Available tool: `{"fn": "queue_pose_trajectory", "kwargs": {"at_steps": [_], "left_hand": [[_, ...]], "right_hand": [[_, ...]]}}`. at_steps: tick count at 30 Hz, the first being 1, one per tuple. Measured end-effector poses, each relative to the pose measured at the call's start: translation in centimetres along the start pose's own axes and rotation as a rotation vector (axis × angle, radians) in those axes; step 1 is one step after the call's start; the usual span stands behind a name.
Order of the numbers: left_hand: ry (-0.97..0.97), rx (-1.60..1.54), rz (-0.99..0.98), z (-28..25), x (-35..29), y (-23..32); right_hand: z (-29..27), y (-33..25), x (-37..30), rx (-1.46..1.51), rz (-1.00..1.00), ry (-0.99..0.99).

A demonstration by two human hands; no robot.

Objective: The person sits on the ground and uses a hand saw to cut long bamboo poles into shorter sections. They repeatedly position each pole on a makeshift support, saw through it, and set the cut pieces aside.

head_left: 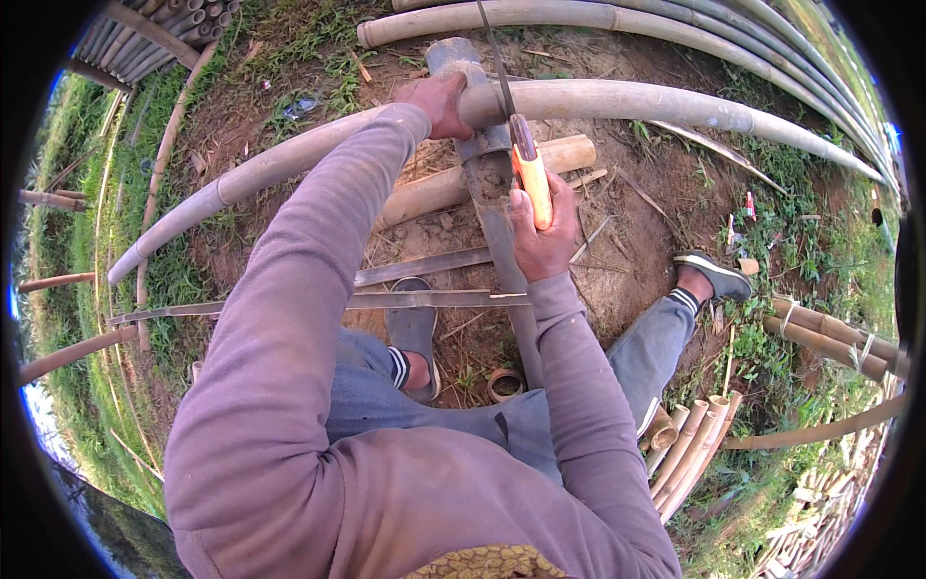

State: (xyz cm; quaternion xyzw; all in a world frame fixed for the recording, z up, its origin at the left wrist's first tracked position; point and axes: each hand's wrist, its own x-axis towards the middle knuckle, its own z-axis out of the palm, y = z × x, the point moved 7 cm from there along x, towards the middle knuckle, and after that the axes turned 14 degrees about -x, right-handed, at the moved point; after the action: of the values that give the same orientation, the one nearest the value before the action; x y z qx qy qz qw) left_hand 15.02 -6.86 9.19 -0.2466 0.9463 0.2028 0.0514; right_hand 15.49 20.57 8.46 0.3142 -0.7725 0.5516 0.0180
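Note:
A long, thick bamboo pole [627, 100] lies crosswise in front of me, resting on a grey post-like support [503, 251]. My left hand [439, 106] is wrapped round the pole beside the support. In my right hand [548, 230] is a handsaw with an orange and brown handle [532, 179]. Its dark blade [496, 53] points away from me across the pole, just right of my left hand. Whether the teeth have entered the bamboo, I cannot tell. A shorter bamboo piece [424, 200] lies under the pole, behind the support.
Split bamboo strips [424, 301] lie across the support near my feet. A cut bamboo ring [504, 384] sits on the ground. Short bamboo lengths [687, 446] are bundled by my right leg. More long poles [540, 13] lie at the far side, and stacked bamboo [159, 39] stands far left.

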Motion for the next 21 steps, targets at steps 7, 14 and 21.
{"fn": "queue_pose_trajectory", "kwargs": {"at_steps": [7,14,21], "left_hand": [[0.036,0.042,-0.019,1.1,-1.2,-0.8],[-0.007,0.0,-0.007,0.3,-0.3,-1.3],[-0.11,-0.123,-0.015,-0.2,1.1,-3.3]], "right_hand": [[-0.2,0.1,0.0,-0.034,-0.081,-0.008],[0.5,-2.4,2.9,-0.017,0.076,0.033],[-9.1,-1.7,-13.3,-0.224,0.204,0.001]]}}
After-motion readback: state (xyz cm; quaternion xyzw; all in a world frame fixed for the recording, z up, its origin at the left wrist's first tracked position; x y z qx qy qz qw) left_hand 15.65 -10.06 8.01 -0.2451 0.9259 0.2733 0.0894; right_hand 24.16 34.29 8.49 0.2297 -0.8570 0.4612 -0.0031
